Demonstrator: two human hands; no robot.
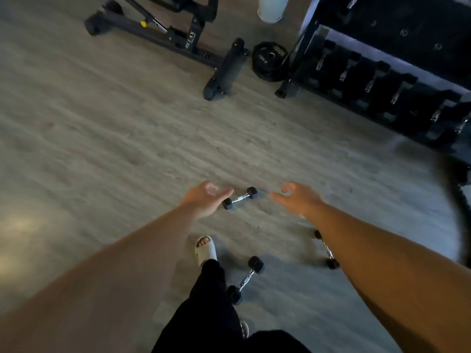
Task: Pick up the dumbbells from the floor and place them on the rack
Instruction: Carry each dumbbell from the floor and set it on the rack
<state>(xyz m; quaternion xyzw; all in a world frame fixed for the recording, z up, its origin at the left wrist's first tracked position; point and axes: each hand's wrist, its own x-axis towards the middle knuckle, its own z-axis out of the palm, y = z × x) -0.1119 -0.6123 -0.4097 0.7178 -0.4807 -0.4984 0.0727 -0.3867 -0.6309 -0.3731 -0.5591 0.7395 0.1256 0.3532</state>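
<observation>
Three small dumbbells with black hex heads and chrome handles lie on the wooden floor. The far dumbbell [239, 198] lies between my two hands. My left hand [204, 200] is open, fingers apart, just left of its near head. My right hand [297, 198] is open too, fingers loosely curled, a little right of it. A second dumbbell [245, 279] lies near my foot. The third dumbbell [327, 250] is partly hidden under my right forearm. The dark dumbbell rack [318, 31] stands at the upper right, its shelves filled with several black dumbbells.
A black weight bench frame [163, 34] lies across the top left, its foot bar [226, 70] pointing toward me. A black weight plate [270, 59] leans by the rack. My sandalled foot [206, 249] and dark trouser leg stand below. A dark curved object [456, 200] sits at the right edge.
</observation>
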